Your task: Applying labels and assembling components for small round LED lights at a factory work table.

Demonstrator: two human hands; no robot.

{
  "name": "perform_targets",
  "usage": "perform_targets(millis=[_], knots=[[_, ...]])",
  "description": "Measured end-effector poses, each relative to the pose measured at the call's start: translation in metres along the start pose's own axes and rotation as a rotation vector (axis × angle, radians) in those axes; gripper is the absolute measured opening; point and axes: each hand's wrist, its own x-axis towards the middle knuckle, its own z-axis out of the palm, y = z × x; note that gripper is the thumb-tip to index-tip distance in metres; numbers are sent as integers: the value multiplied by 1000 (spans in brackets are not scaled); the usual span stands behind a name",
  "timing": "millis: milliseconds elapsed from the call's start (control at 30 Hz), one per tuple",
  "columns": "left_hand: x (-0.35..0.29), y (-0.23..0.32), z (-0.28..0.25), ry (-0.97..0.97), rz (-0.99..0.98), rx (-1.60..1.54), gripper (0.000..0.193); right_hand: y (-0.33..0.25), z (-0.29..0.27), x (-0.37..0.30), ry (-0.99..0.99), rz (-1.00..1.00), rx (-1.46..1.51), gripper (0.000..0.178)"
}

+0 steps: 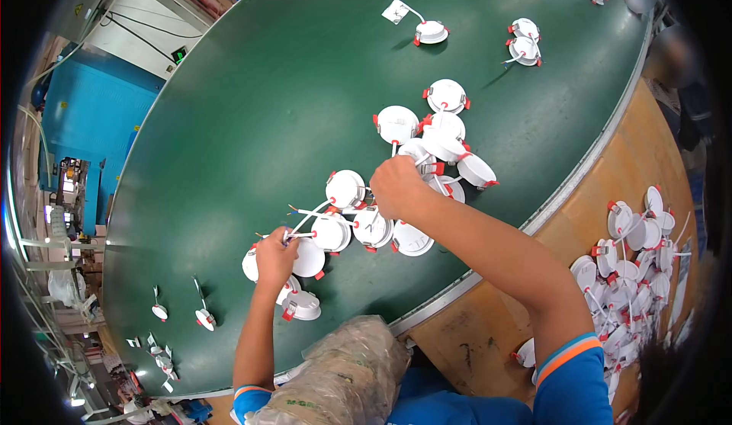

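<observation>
Round white downlights with red-tipped spring clips and white cables lie in a loose row on the green belt. My left hand is closed on the end of a white cable, beside a downlight at the near left of the row. Farther right, my right hand is closed among the downlights, its fingertips mostly hidden. A downlight lies just left of it, and a stack of downlights sits beyond it. Below the right wrist rests another downlight.
A big heap of downlights covers the brown board at right, beyond the belt's metal edge. Single downlights sit far up the green belt, others at lower left. A clear plastic bag lies in front of me.
</observation>
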Motion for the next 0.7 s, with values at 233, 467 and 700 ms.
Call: perform_targets(millis=[233,467,700], knots=[[10,12,-6,-128,-98,-164,39,-1,17,-3,-25,-34,-36,3],[27,75,-2,-228,-129,208,60,-2,27,4,45,63,123,14],[41,48,18,-161,-50,141,45,-8,22,-2,-8,-50,20,15]])
